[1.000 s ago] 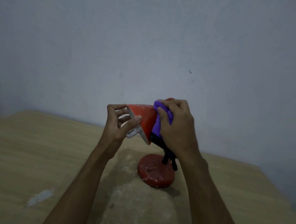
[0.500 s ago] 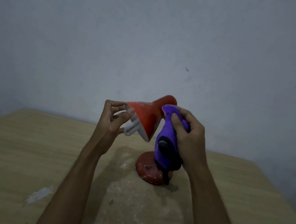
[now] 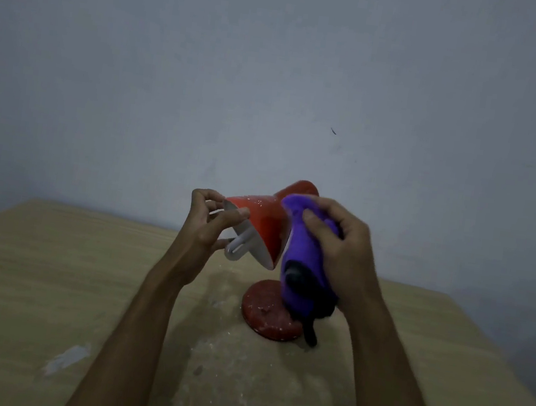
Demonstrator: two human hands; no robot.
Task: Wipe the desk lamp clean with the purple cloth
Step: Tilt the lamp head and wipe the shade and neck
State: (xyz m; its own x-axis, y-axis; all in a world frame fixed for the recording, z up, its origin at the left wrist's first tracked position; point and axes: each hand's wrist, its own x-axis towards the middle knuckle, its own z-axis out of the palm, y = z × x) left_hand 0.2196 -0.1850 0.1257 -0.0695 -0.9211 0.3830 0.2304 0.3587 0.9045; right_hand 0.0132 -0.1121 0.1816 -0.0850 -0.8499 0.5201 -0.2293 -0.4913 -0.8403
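A red desk lamp [image 3: 265, 226] stands on the wooden table, its cone shade tilted down to the left with a white bulb [image 3: 236, 249] showing, its round base [image 3: 265, 315] speckled with dust. My left hand [image 3: 210, 226] pinches the shade's rim at the left. My right hand [image 3: 339, 249] grips the purple cloth [image 3: 301, 275], which is wrapped around the lamp's neck behind the shade and hides it. A black part pokes out below the cloth.
The tan wooden table [image 3: 29, 273] carries white dust around the base and a pale smear [image 3: 67, 358] at the front left. A bare grey wall [image 3: 275, 84] rises right behind the table. The table's right edge runs diagonally at far right.
My right hand with the cloth slid from the back of the shade down onto the neck, then stayed there. My left hand keeps its hold on the shade rim.
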